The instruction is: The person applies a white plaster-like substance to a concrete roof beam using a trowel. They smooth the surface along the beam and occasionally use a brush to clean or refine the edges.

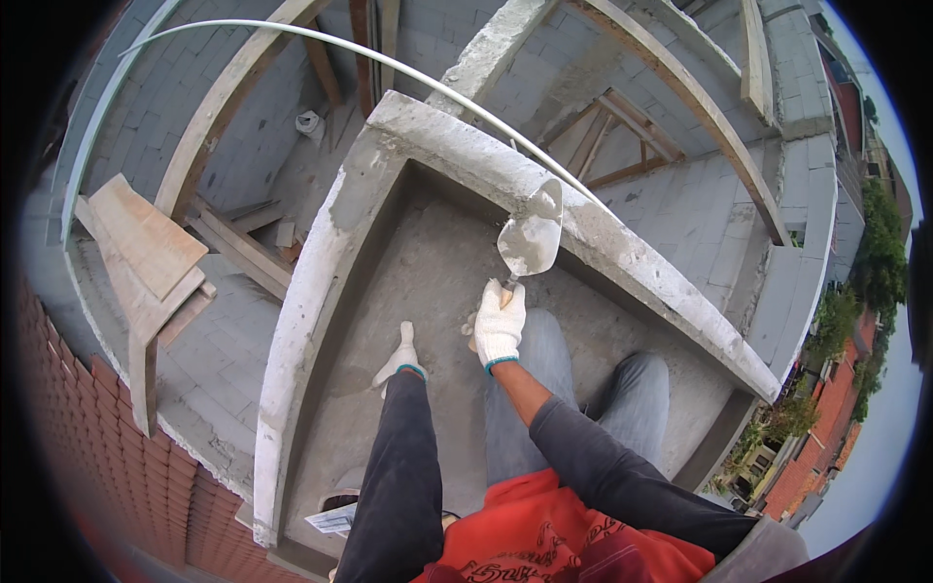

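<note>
My right hand (500, 328), in a white knitted glove with a teal cuff, grips the wooden handle of a trowel (531, 233). Its broad blade is smeared with grey mortar and overlaps the inner edge of a low concrete parapet (641, 251). My left hand (400, 360), gloved the same way, has its fingers stretched out and holds nothing. It is over the grey concrete slab (389, 282) inside the parapet; whether it presses on the slab I cannot tell. Rough white patches and smoothed grey mortar show along the parapet's top.
A thin white pipe (335, 41) arcs past the far corner. Wooden beams (695, 83) span the block-walled rooms below. Loose boards (146, 238) lie at left, above red roof tiles (112, 428). A flat pale plate (332, 521) lies by my left sleeve. Beyond the right edge are rooftops and trees.
</note>
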Available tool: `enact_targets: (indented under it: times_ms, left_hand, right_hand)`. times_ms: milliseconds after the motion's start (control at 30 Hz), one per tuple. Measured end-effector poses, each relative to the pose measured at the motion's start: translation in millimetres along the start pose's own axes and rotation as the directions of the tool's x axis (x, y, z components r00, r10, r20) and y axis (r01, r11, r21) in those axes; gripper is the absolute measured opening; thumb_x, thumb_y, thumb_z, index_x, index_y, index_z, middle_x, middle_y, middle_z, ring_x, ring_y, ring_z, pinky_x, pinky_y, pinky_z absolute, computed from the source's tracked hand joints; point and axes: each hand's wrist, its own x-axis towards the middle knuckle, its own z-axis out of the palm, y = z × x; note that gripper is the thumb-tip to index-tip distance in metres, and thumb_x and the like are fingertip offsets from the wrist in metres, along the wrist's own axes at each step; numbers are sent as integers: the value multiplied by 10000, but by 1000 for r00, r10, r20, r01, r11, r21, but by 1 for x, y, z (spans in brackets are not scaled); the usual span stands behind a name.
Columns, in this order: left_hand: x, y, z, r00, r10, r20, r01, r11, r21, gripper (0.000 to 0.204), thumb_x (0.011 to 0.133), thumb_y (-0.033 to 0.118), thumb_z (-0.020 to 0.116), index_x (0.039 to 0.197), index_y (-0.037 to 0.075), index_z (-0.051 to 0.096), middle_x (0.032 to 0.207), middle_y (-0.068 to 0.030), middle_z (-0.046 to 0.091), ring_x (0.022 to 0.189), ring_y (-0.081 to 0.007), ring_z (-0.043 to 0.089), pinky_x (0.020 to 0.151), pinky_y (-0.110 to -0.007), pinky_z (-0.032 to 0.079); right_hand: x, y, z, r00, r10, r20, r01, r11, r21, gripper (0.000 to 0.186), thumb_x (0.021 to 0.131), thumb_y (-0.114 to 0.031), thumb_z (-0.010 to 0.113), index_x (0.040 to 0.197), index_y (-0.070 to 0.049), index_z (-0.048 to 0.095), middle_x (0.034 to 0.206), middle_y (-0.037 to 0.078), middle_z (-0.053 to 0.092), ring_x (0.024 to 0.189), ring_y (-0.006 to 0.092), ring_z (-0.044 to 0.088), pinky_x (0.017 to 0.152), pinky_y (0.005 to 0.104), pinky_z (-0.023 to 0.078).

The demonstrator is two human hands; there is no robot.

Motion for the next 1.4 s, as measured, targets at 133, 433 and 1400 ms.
enact_targets:
  times_ms: [133, 433, 1400]
  left_hand:
    - [24, -4, 16, 1000, 2, 29, 0, 997, -80, 1853, 456, 1023, 842, 1747, -67, 81, 1786, -303, 272, 1627, -448, 363, 1328, -534, 325]
    - [30, 0, 29, 995, -26, 95, 37, 993, -113, 1797, 545, 900, 933, 1761, -7, -30, 1825, -193, 291, 1637, -346, 375, 1306, -483, 373]
    - [10, -2, 11, 995, -1, 100, 5, 999, -46, 1919, 507, 959, 891, 1713, -98, -163, 1792, -414, -93, 1670, -552, 152, 1342, -614, 214]
  right_hand:
    - [-4, 0, -33, 998, 31, 59, -29, 998, -50, 204, 1142, -280, 626, 1197, -127, 503, 770, 35, 521, 475, 155, 547, 390, 348, 477]
    - [15, -65, 77, 989, -65, 134, 95, 969, -228, 354, 1132, -358, 631, 1280, -48, 548, 792, 112, 635, 539, 230, 656, 496, 426, 539]
    - [-5, -56, 123, 988, -57, 147, 63, 997, -41, 375, 1139, -372, 620, 1343, -74, 517, 816, 114, 656, 518, 214, 644, 468, 392, 529]
